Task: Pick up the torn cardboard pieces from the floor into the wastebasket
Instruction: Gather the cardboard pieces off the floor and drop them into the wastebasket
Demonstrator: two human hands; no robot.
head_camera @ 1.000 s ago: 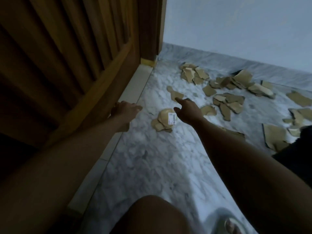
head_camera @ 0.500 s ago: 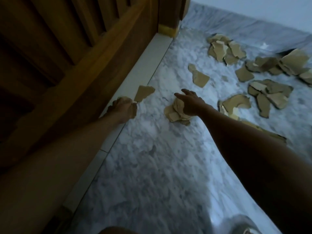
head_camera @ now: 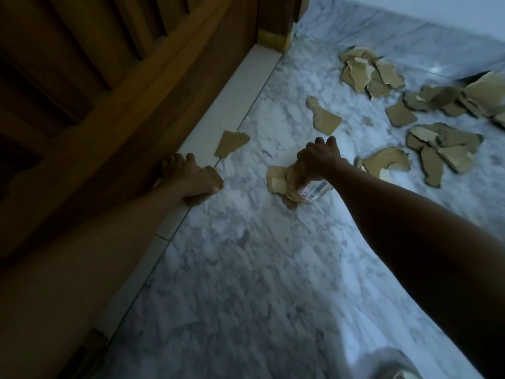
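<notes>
At the far left a dark wooden door (head_camera: 90, 86) stands above a pale threshold strip (head_camera: 218, 116); the left hand (head_camera: 188, 177) rests on that strip close to the door, fingers pointing far and only loosely bent, and whether it holds a dark scrap beneath the palm I cannot tell; just beyond its fingers a single torn cardboard piece (head_camera: 231, 143) lies across the strip's edge. On the marble floor (head_camera: 246, 283) to the right, the right hand (head_camera: 314, 165) is curled down over a small stack of cardboard pieces (head_camera: 278, 181), thumb and fingers clamped on the stack, a piece with a printed white label (head_camera: 314, 190) showing under the wrist; farther right, more scattered cardboard pieces (head_camera: 442, 149) lie loose on the floor, well apart from both hands, some heaped near the far wall (head_camera: 410, 20).
</notes>
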